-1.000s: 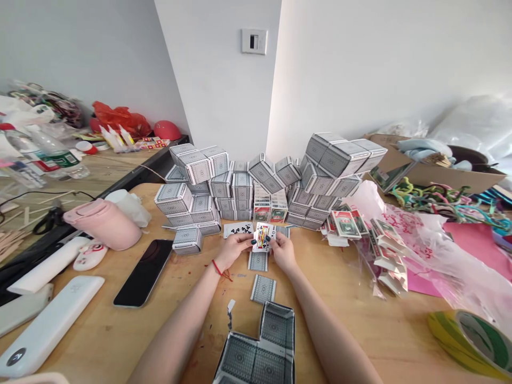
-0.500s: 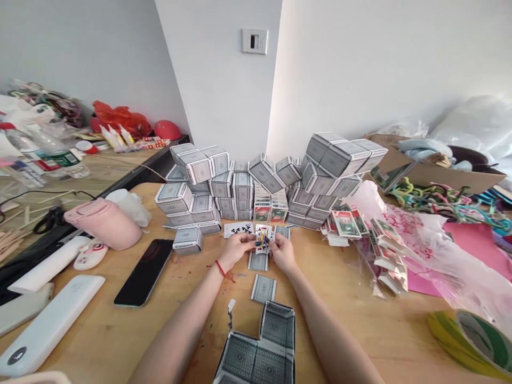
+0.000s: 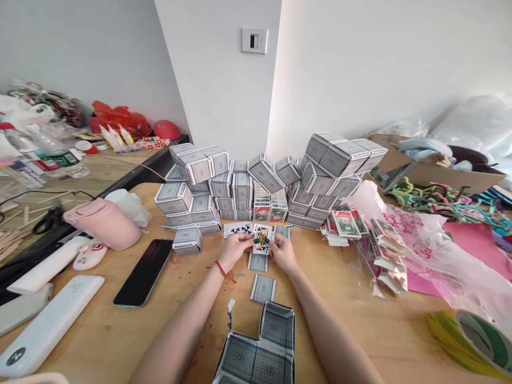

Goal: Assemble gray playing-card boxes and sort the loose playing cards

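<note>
Both hands pinch a playing card point(image 3: 262, 238) with a court figure, face toward me, at the middle of the table. My left hand point(image 3: 237, 250) is closed on its left edge, my right hand point(image 3: 283, 252) on its right edge. Just below it a face-down card point(image 3: 258, 262) lies partly covered, and another grey-backed card point(image 3: 263, 288) lies nearer me. Behind my left hand some face-up club cards point(image 3: 238, 229) are spread. Close to my body stands a block of joined card cubes point(image 3: 256, 360).
Stacked card cubes point(image 3: 192, 208) form a wall at the back, with card packs point(image 3: 262, 214) among them. Left are a phone point(image 3: 143, 273), power bank point(image 3: 56, 322) and pink tumbler point(image 3: 104, 223). Right are opened card boxes point(image 3: 390, 250), plastic wrap point(image 3: 424, 240) and a tape roll point(image 3: 470, 341).
The held card has shifted very slightly left and tilted a little. Both hands keep their pinch, and the other things stay in place.
</note>
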Demonstrator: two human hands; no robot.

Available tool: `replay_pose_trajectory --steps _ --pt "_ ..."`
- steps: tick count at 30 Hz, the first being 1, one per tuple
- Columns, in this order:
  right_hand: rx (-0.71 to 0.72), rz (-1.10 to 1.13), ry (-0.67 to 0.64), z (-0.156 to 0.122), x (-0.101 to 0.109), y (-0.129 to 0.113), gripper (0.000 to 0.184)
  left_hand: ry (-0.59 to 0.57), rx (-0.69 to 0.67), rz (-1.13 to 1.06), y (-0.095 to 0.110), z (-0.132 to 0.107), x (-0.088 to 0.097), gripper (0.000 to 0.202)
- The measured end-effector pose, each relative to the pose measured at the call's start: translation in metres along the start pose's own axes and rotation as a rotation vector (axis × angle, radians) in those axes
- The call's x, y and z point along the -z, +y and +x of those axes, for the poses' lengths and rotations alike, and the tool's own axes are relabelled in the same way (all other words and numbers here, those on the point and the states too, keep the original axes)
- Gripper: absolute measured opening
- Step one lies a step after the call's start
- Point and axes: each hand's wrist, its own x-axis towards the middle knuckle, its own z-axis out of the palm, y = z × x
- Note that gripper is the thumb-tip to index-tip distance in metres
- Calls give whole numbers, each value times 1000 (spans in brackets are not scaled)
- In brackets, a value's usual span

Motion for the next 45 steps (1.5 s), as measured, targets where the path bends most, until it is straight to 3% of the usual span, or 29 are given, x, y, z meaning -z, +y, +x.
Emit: replay_pose_trajectory --steps 18,31,40,45 --pt "-33 28 -89 1 3 1 29 39 -2 -1 1 3 3 27" --pt "25 -132 -22 0 0 9 28 110 -153 252 -9 6 5 23" --pt "-50 -6 -90 2 -1 2 30 -123 -55 -37 -2 4 16 26" --pt "-59 -22 -100 1 -1 4 31 -121 -20 -73 -2 5 19 30"
